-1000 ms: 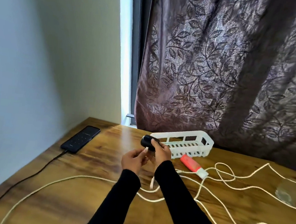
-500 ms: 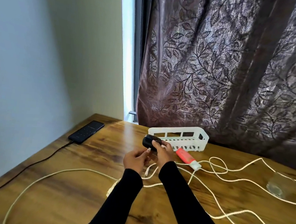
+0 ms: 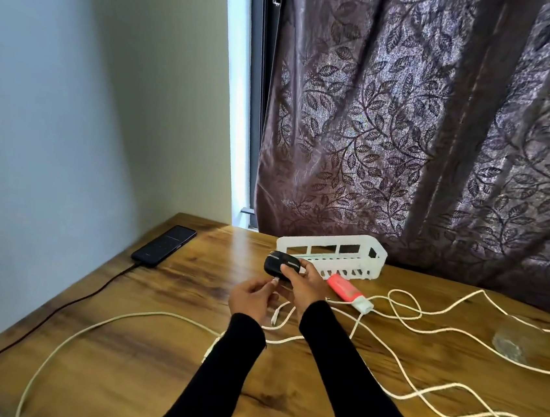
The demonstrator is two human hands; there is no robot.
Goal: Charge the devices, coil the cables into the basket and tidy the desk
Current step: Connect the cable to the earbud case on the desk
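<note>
My right hand (image 3: pixel 306 286) grips a small black oval device (image 3: pixel 276 263) just above the wooden desk (image 3: pixel 134 366). My left hand (image 3: pixel 250 296) pinches the plug end of a white cable (image 3: pixel 275 279), its tip touching the device's near edge. More white cables (image 3: pixel 424 329) lie in loose loops across the desk. A white slotted basket (image 3: pixel 333 258) stands behind my hands near the curtain. A black phone (image 3: pixel 164 245) lies at the far left with a black cable (image 3: pixel 52 312) plugged into it.
A pink marker with a white cap (image 3: pixel 348 291) lies in front of the basket. A clear glass (image 3: pixel 514 338) stands at the right. A wall borders the desk on the left; a patterned curtain (image 3: pixel 426 139) hangs behind it.
The view has tilted slightly, shifting the desk lower in frame. My hands stay together at the black device, the left hand bringing the white plug up against its edge.
</note>
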